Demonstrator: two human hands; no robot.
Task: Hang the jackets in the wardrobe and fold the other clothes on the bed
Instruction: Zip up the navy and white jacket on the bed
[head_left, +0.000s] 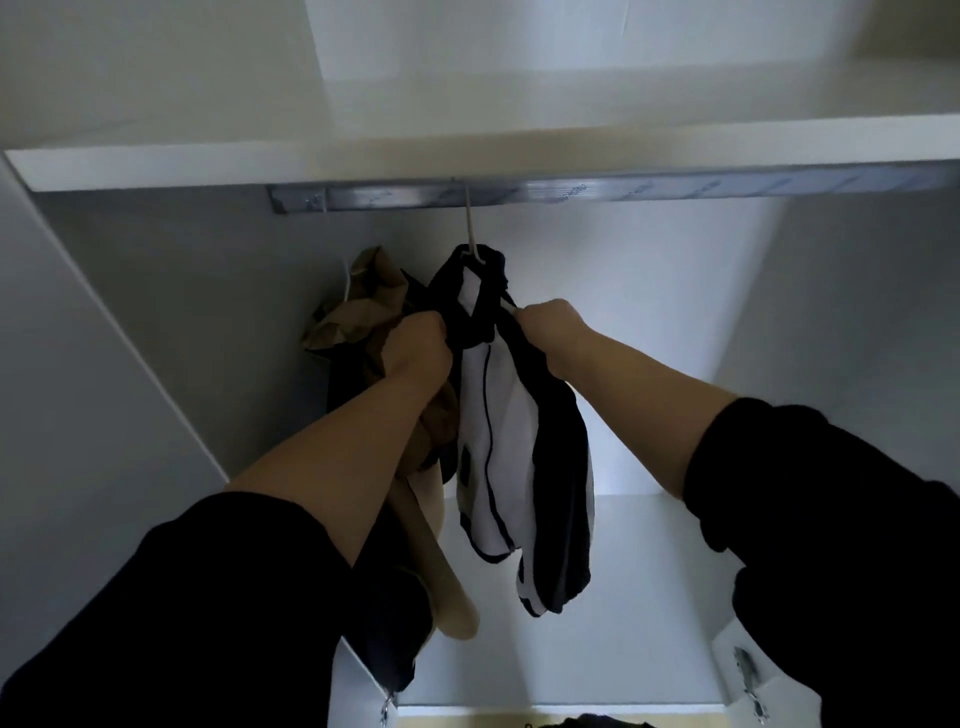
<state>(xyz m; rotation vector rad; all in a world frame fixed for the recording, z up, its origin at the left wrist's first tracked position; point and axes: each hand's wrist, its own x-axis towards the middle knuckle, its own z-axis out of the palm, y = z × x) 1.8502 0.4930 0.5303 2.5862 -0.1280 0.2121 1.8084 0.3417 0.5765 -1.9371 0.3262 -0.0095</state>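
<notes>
Where the metal rail (571, 189) runs under the front edge of the white shelf (363, 161), a thin pale hanger hook (470, 223) goes up to it, nearer the rail's left end than its right; blur hides how the hook sits on the rail. From that hook hangs the black-and-white jacket (498, 415), inside the wardrobe (156, 286), its dark collar bunched at the top so that the hanger's arms are hidden in the cloth.

Both of the person's hands are up at the collar. The left hand (415, 348) is a closed fist with fingers curled round the dark fabric on the jacket's left side. The right hand (550, 322) is also curled, gripping the dark edge on the jacket's right side; its fingertips are turned away and cannot be made out. The white front panel falls between the 2 forearms, and the lower hem hangs free above the wardrobe's pale bottom board (649, 597).

Just left of it hangs a tan jacket (358, 306), touching the black-and-white one; the left hand and forearm cover much of it, and its own hanger shows only as a thin pale line. The black sleeves (208, 597) are pushed up past the forearms and cut off by the lower corners.

A metal hinge (748, 675) shows at the lower right and another (387, 709) at the lower left, partly cropped. A dark shape (597, 721) at the bottom edge is too cut off to identify.
</notes>
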